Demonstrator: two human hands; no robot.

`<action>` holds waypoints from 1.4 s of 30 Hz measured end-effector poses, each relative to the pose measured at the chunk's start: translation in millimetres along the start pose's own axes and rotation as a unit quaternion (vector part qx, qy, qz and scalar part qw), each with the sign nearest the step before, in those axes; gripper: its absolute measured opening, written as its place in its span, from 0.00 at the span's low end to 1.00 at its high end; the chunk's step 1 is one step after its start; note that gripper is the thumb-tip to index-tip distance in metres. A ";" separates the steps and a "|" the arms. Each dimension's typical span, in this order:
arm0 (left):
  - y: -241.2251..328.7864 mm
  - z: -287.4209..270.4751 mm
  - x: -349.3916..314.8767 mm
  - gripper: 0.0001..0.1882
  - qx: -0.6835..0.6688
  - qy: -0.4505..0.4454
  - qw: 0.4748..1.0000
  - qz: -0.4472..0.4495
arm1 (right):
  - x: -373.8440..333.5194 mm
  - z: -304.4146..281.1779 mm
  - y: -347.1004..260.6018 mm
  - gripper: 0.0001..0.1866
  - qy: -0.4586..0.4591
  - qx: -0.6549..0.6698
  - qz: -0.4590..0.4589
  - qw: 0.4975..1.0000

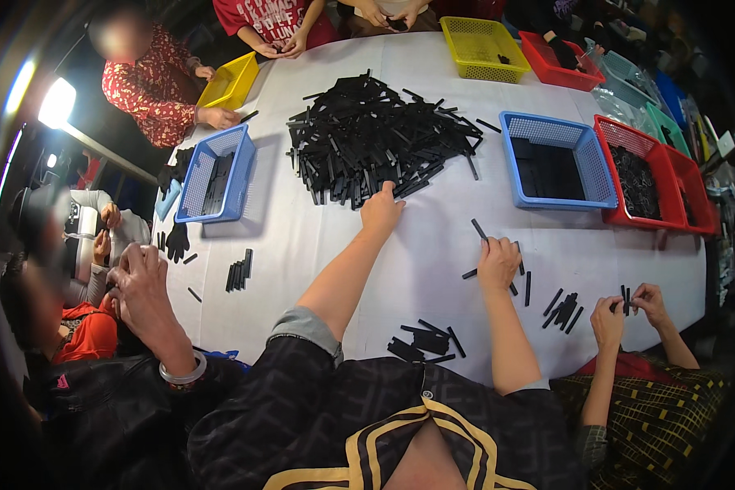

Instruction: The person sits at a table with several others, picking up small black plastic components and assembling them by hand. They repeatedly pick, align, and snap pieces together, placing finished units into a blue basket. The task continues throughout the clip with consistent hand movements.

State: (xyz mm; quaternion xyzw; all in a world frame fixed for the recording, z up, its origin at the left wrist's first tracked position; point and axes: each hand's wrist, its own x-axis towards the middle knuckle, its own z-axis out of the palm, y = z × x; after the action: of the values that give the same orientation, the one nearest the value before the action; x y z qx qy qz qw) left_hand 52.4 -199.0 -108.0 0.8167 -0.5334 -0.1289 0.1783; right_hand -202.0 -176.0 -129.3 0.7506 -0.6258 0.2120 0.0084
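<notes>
My left hand [383, 211] reaches to the near edge of a large heap of thin black strips [367, 139]. Its fingers are curled in against the heap, and whatever they pinch is hidden. Over the white table to the right, my right hand [498, 261] is closed on a black strip [479, 229] that pokes out beyond the fingers. Several more strips lie around and partly under this hand, one of them a loose strip [527, 287] just to its right. Close to my body rests a small group of black strips [426, 341].
Blue baskets stand left [247, 175] and right [608, 196] of the heap. Red baskets [670, 214] adjoin the right one; a yellow basket [486, 72] is at the back. Co-workers' hands work beside me, one near left [143, 298] and a pair [629, 314] at right.
</notes>
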 end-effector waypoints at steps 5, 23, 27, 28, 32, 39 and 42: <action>-12.5 24.7 24.8 0.14 0.067 0.000 0.998 0.001 | 2.4 9.4 -7.7 0.08 0.009 0.008 0.013 1.000; -9.4 27.3 -16.6 0.12 0.004 -0.021 1.000 0.011 | -70.4 -21.7 -66.3 0.25 -0.115 0.258 -0.152 0.947; -0.8 22.8 -52.3 0.12 -0.112 -0.015 0.994 0.014 | -74.5 -2.3 -44.2 0.31 -0.134 0.211 -0.145 0.957; 2.6 19.6 -64.4 0.12 -0.144 -0.017 0.989 0.016 | -72.1 2.1 -38.4 0.30 -0.101 0.191 -0.119 0.969; 5.6 13.0 -110.4 0.11 -0.282 -0.022 0.959 0.020 | -60.1 -6.5 -34.5 0.26 -0.027 0.225 -0.015 0.974; 36.6 -14.1 -201.2 0.09 -0.440 -0.087 0.891 0.070 | -70.6 -49.9 -79.6 0.16 -0.147 0.684 0.250 0.669; 31.3 -24.4 -204.5 0.10 -0.451 -0.107 0.884 0.057 | -75.0 -67.1 -83.9 0.15 -0.164 0.677 0.241 0.676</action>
State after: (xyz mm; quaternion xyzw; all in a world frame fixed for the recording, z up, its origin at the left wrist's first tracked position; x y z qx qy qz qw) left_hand -45.0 -19.1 -68.4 0.5977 -0.4792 -0.4318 0.4761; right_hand -153.1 -68.9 -71.7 0.3972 -0.4612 0.4459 -0.6563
